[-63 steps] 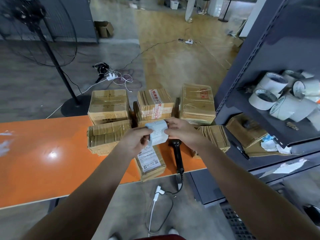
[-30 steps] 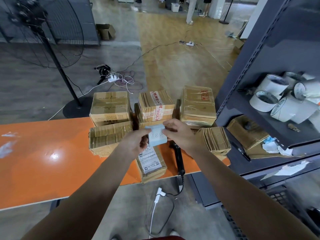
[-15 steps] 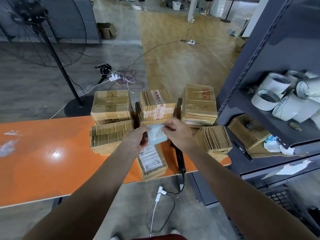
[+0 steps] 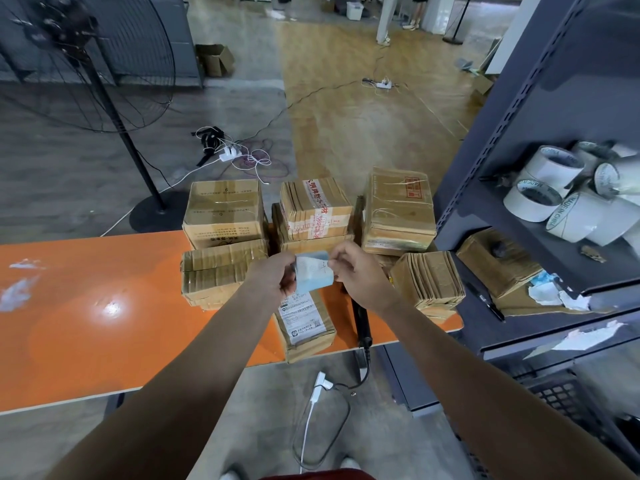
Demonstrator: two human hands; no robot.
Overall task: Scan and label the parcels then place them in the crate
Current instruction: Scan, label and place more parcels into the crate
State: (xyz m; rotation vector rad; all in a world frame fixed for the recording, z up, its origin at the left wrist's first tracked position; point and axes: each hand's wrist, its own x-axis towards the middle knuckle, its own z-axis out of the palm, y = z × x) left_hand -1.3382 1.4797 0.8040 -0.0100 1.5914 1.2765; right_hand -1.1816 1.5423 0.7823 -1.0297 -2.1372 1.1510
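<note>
Your left grip (image 4: 273,277) and right grip (image 4: 356,271) both pinch the label (image 4: 315,275), held up close, probably to peel its backing, just above the parcel (image 4: 306,327) at the tabletop (image 4: 86,306) edge.

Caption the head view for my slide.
The left hand and right hand pinch a label over taped parcels on the orange table.

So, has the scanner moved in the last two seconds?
No. The scanner lies just right of the labelled parcel as before, its cable end at the table edge.
</note>
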